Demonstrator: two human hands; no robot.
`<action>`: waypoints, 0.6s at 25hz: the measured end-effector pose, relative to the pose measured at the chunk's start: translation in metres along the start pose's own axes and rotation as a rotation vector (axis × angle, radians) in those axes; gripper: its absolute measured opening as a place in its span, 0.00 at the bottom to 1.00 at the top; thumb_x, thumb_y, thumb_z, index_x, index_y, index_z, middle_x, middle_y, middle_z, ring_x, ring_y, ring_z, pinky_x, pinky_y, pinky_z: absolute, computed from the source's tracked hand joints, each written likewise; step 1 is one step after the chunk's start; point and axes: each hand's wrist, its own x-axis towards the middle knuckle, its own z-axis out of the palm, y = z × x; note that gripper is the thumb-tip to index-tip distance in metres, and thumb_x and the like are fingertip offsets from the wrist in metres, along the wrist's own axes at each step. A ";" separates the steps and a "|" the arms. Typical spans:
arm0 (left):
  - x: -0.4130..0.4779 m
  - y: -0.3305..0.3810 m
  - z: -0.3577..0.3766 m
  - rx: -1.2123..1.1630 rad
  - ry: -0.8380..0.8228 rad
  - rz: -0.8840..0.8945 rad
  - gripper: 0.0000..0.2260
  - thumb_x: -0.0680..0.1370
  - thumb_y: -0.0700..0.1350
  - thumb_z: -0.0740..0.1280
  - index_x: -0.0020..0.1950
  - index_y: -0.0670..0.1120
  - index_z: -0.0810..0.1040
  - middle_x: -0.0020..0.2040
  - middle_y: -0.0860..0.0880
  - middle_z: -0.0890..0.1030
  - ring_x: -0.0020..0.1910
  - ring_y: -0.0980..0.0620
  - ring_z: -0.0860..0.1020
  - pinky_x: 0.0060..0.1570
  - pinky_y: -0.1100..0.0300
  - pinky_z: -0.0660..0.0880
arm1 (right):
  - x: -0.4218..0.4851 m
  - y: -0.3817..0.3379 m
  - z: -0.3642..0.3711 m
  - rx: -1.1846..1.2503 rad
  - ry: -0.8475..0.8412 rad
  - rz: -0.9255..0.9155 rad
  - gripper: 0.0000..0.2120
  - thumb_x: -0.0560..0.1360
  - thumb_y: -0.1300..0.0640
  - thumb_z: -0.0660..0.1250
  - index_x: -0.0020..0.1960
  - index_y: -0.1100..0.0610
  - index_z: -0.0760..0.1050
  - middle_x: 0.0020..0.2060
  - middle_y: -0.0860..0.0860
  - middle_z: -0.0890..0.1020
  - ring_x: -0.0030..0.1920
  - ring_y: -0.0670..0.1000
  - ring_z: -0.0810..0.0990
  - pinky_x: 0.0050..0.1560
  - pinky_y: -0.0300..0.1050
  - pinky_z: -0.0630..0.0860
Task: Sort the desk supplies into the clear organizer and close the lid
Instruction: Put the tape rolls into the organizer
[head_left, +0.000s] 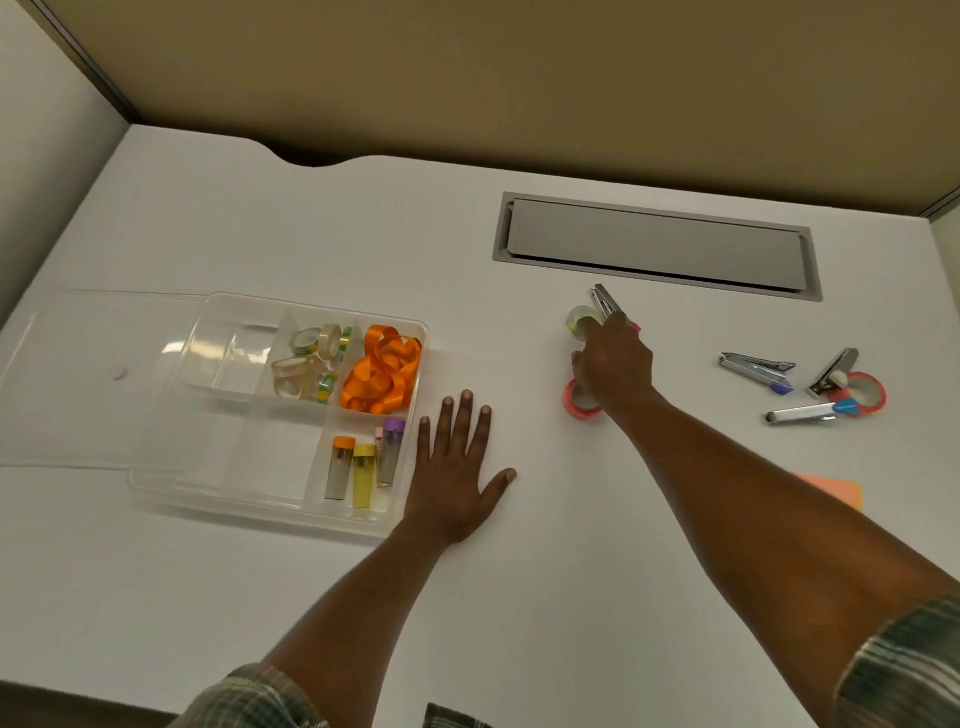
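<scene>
Risk: right hand (613, 364) sits over tape roll (579, 321) and staple remover (603, 303) together, grip unclear; it could drag both or nudge pink roll (577, 406). Left hand (457, 467) lies flat on desk (519, 582) beside open organizer (249, 462).

The scene is viewed from a single wide-angle camera worn on the head, placed above the near edge of the desk (545, 597) and aimed forward and down. The desk is seen closely, and the tan partition (519, 78) is taken in at the far side.
</scene>
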 end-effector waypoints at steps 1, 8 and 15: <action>0.000 0.001 0.000 -0.008 0.011 -0.003 0.36 0.80 0.67 0.48 0.81 0.49 0.40 0.81 0.46 0.37 0.79 0.45 0.37 0.76 0.39 0.47 | 0.003 0.000 0.002 0.005 0.022 0.003 0.15 0.76 0.57 0.66 0.63 0.55 0.72 0.61 0.61 0.72 0.60 0.62 0.75 0.50 0.54 0.75; -0.002 0.002 -0.001 -0.060 0.067 -0.002 0.36 0.79 0.66 0.51 0.81 0.49 0.44 0.81 0.46 0.41 0.80 0.45 0.40 0.75 0.39 0.49 | 0.004 -0.012 0.000 0.298 0.079 0.119 0.11 0.76 0.51 0.68 0.56 0.53 0.77 0.57 0.58 0.75 0.56 0.60 0.79 0.52 0.53 0.76; -0.005 0.000 -0.001 -0.157 0.121 0.027 0.35 0.79 0.65 0.54 0.81 0.47 0.53 0.81 0.45 0.52 0.80 0.45 0.47 0.76 0.40 0.49 | -0.046 -0.143 -0.013 0.663 0.159 -0.495 0.09 0.75 0.50 0.69 0.54 0.53 0.78 0.52 0.50 0.78 0.46 0.46 0.78 0.43 0.33 0.72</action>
